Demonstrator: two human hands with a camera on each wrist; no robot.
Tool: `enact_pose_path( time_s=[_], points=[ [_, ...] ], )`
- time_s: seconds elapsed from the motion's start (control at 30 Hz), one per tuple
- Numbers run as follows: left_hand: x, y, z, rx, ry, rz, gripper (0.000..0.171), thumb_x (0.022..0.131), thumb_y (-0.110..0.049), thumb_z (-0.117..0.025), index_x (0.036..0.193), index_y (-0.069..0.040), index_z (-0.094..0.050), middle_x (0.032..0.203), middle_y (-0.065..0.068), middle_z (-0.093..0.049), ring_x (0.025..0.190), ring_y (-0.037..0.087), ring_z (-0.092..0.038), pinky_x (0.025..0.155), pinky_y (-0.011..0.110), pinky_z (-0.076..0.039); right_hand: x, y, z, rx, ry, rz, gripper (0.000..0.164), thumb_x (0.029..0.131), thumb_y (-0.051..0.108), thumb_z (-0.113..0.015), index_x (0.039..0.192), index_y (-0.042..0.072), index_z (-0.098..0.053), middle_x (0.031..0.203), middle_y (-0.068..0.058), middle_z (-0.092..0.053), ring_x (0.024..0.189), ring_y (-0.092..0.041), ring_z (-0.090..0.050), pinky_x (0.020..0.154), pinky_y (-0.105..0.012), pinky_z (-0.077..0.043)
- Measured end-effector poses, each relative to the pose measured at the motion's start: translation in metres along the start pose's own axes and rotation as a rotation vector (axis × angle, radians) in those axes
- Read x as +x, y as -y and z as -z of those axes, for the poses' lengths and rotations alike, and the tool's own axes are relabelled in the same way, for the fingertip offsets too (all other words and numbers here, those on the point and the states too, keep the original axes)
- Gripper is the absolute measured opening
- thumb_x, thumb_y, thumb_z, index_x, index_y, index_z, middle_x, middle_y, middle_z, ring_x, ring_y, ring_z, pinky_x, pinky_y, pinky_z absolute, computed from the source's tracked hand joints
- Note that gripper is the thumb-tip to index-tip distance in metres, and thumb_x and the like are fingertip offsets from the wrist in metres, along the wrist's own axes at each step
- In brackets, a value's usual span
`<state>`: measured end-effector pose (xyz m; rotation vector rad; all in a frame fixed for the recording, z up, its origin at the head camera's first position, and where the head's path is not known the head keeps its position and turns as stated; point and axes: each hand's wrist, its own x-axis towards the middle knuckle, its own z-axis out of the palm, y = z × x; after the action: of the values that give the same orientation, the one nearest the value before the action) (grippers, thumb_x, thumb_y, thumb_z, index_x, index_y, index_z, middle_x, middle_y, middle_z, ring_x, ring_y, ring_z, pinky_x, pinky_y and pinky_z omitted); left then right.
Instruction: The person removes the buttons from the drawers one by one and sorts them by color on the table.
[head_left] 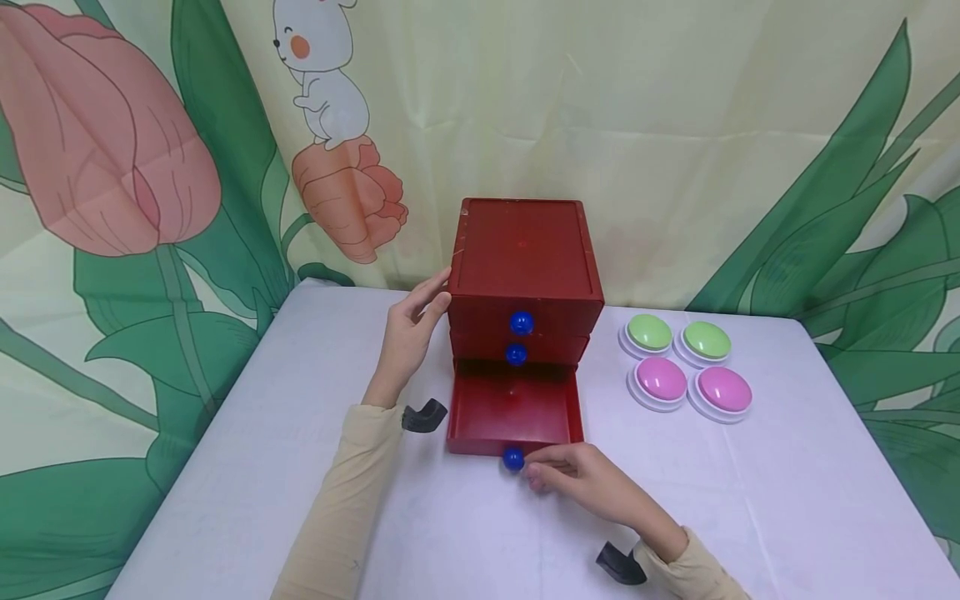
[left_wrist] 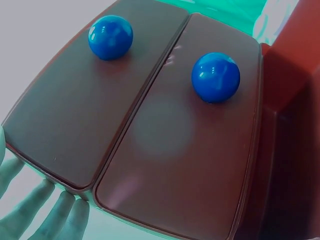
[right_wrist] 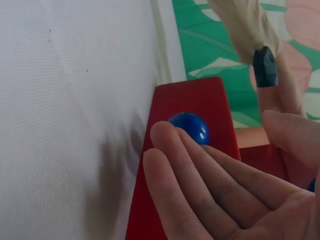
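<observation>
A dark red cabinet with three drawers stands at the back of the table. Its bottom drawer is pulled out and bare inside; the upper two are closed, with blue knobs on their fronts. My left hand rests against the cabinet's left side, fingers extended. Beside the bottom drawer's blue knob is my right hand. In the right wrist view its fingers are nearly straight, thumb apart, partly covering the knob; whether they touch it I cannot tell.
To the cabinet's right sit two green push buttons and two pink push buttons on white bases. A white cloth covers the table. Behind it hangs a printed curtain. Black wrist mounts stick out by both sleeves.
</observation>
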<state>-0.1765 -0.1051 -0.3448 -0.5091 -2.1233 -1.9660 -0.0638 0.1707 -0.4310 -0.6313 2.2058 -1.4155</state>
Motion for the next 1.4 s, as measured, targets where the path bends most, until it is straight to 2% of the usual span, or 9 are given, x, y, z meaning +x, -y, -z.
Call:
enact_pose_path(
  time_s=[0.3,0.57,1.03,1.1,1.27,1.4],
  points=[
    [0.000,-0.001,0.000,0.006,-0.003,0.004,0.044,0.100,-0.012,-0.058,0.144,-0.006,-0.052,0.147,0.010,-0.052,0.135,0.021,-0.050,0.108,0.038,-0.046,0.003,-0.008,-0.001,0.045,0.000,-0.022,0.033,0.100,0.023,-0.060,0.120,-0.003,-0.067,0.101,-0.011,-0.075,0.089,-0.022,-0.073,0.082,-0.027,-0.059],
    [0.000,0.000,0.000,0.007,-0.005,0.004,0.044,0.101,-0.011,-0.058,0.144,-0.005,-0.051,0.147,0.010,-0.052,0.134,0.022,-0.050,0.107,0.038,-0.046,0.008,-0.012,-0.003,0.021,0.004,-0.055,0.032,0.100,0.024,-0.059,0.118,-0.001,-0.068,0.100,-0.009,-0.075,0.087,-0.019,-0.073,0.081,-0.024,-0.058],
    [0.000,0.001,-0.001,0.001,-0.003,0.004,0.045,0.101,-0.011,-0.057,0.145,-0.004,-0.050,0.147,0.010,-0.052,0.134,0.023,-0.051,0.107,0.038,-0.047,0.013,-0.019,-0.015,-0.028,-0.039,-0.035,0.035,0.103,0.028,-0.054,0.111,-0.003,-0.070,0.089,-0.009,-0.075,0.079,-0.018,-0.072,0.075,-0.025,-0.059],
    [0.001,0.005,0.000,-0.001,-0.007,0.000,0.045,0.101,-0.012,-0.058,0.145,-0.005,-0.051,0.147,0.008,-0.053,0.134,0.020,-0.051,0.106,0.037,-0.047,0.014,-0.019,-0.017,-0.029,-0.050,-0.042,0.035,0.103,0.028,-0.054,0.110,-0.002,-0.071,0.087,-0.009,-0.075,0.077,-0.018,-0.072,0.074,-0.024,-0.059],
    [0.006,0.028,0.003,0.003,-0.015,-0.036,0.044,0.100,-0.020,-0.060,0.144,-0.016,-0.054,0.145,0.000,-0.055,0.132,0.015,-0.053,0.105,0.034,-0.048,0.017,-0.020,-0.018,-0.013,-0.079,-0.044,0.034,0.103,0.027,-0.055,0.105,-0.003,-0.072,0.086,-0.009,-0.075,0.076,-0.020,-0.072,0.071,-0.025,-0.059],
    [0.007,0.033,0.004,0.000,-0.015,-0.044,0.043,0.100,-0.023,-0.061,0.143,-0.022,-0.056,0.144,-0.002,-0.055,0.130,0.014,-0.054,0.104,0.034,-0.049,0.019,-0.019,-0.018,0.014,-0.107,-0.045,0.032,0.101,0.024,-0.058,0.102,-0.005,-0.073,0.086,-0.010,-0.074,0.074,-0.020,-0.072,0.069,-0.026,-0.060]
  ],
)
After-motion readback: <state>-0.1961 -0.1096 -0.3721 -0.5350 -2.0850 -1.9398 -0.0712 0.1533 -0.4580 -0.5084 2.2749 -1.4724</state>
